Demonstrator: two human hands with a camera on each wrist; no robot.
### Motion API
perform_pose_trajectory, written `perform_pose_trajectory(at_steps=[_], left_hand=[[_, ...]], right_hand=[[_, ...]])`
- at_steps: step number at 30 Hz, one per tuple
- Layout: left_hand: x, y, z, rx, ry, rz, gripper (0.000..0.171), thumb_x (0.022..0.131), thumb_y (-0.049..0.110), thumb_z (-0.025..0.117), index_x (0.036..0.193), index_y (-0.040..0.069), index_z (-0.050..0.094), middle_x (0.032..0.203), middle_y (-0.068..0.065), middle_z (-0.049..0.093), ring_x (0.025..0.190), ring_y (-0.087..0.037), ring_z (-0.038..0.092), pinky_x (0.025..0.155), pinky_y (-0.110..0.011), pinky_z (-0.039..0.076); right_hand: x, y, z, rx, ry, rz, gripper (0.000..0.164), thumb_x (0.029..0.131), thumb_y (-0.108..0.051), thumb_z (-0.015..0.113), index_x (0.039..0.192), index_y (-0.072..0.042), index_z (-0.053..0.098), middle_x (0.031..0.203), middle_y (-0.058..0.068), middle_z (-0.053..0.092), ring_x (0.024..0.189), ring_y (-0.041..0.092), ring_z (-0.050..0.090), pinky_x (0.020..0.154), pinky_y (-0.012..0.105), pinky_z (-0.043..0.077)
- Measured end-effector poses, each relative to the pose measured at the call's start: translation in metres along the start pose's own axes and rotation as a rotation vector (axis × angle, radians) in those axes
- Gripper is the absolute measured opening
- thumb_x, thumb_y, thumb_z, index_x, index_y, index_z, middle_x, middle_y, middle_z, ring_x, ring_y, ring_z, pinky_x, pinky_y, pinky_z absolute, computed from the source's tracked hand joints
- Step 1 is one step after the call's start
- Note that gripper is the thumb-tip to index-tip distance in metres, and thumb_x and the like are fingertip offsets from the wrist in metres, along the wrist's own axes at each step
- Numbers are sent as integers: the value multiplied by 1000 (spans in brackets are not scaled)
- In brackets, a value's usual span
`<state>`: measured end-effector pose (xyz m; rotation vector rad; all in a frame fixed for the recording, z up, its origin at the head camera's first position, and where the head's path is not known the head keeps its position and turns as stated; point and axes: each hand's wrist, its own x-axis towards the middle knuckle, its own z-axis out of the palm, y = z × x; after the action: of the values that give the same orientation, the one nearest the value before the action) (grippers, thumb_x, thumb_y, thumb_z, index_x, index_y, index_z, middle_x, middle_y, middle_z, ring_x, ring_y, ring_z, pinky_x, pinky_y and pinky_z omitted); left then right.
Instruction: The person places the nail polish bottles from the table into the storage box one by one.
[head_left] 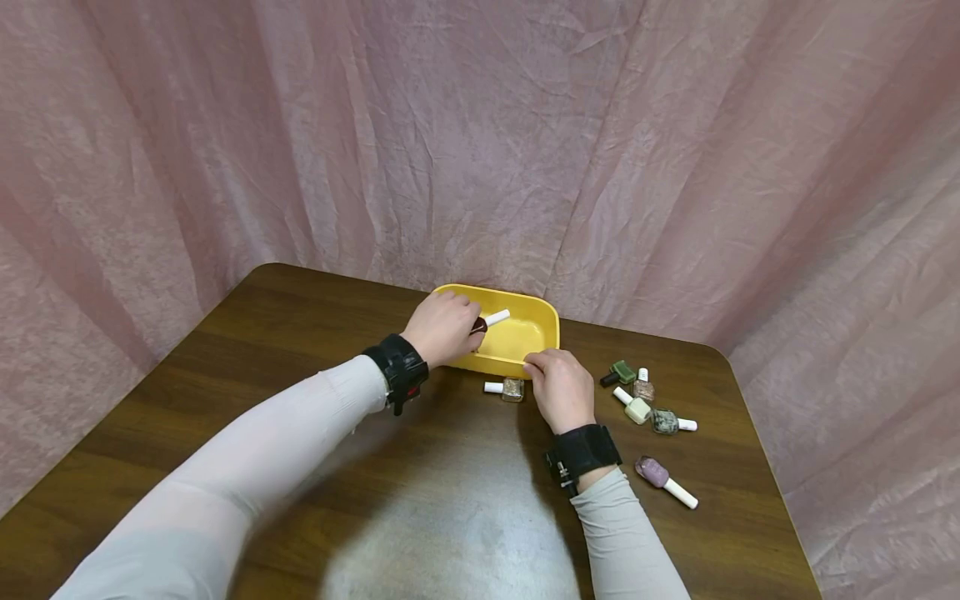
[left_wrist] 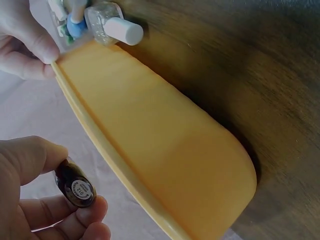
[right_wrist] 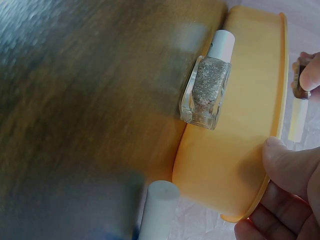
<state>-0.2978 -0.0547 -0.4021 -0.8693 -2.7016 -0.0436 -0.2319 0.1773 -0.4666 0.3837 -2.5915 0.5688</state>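
Note:
My left hand [head_left: 444, 327] pinches a dark red nail polish bottle [left_wrist: 75, 184] with a white cap [head_left: 497, 317], held above the yellow bin [head_left: 558, 325]. The round label on the bottle's base faces the left wrist camera. With thumb and fingers my right hand [head_left: 561, 390] grips the bin's rim at its near right corner. A glitter nail polish bottle [right_wrist: 210, 87] with a white cap lies on the table along the bin's near side, between my two hands. The part of the bin behind my left hand is hidden.
Right of my right hand lie a green bottle [head_left: 622, 372], a brown glitter bottle [head_left: 643, 389], a pale bottle [head_left: 637, 410], a speckled grey bottle [head_left: 664, 422] and a purple bottle [head_left: 652, 472]. Pink curtains [head_left: 495, 150] hang behind the wooden table [head_left: 315, 308].

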Motion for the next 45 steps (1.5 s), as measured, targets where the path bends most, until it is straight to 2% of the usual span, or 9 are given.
perform_pose_trajectory(at_steps=[7,18,26,37,45], left_hand=[[7,-3,9,-18,-50,-36,25,104,33,75,99,9,75,91,-6,71,84,-28,66,82,-44,55],[14,-4,17,-17,-88,-80,24,105,32,74,101,8,76,94,-6,73,88,-28,68,82,-44,57],[17,-4,20,-9,-143,-117,25,105,33,75,104,8,77,97,-7,75,91,-29,68,85,-44,56],[23,-6,29,4,-203,-103,27,107,33,70,96,8,74,89,-6,73,85,-29,68,84,-43,54],[24,-7,36,-19,-221,-127,31,107,32,71,85,11,70,80,-4,67,79,-27,65,78,-44,55]], right_hand=[[0,0,1,-5,-3,1,6,100,-14,82,104,-12,86,99,5,79,101,31,74,80,52,61],[-1,0,1,0,-1,0,6,100,-14,83,104,-12,86,98,4,79,100,31,74,80,51,61],[-1,-1,0,-7,4,-6,5,100,-15,83,103,-12,86,98,4,79,100,31,74,80,51,61],[-2,-2,0,-1,15,-8,6,98,-13,84,103,-10,86,99,6,80,101,32,74,81,51,61],[-2,-2,0,-5,22,-13,6,99,-14,84,104,-10,86,100,6,80,101,32,74,79,52,61]])
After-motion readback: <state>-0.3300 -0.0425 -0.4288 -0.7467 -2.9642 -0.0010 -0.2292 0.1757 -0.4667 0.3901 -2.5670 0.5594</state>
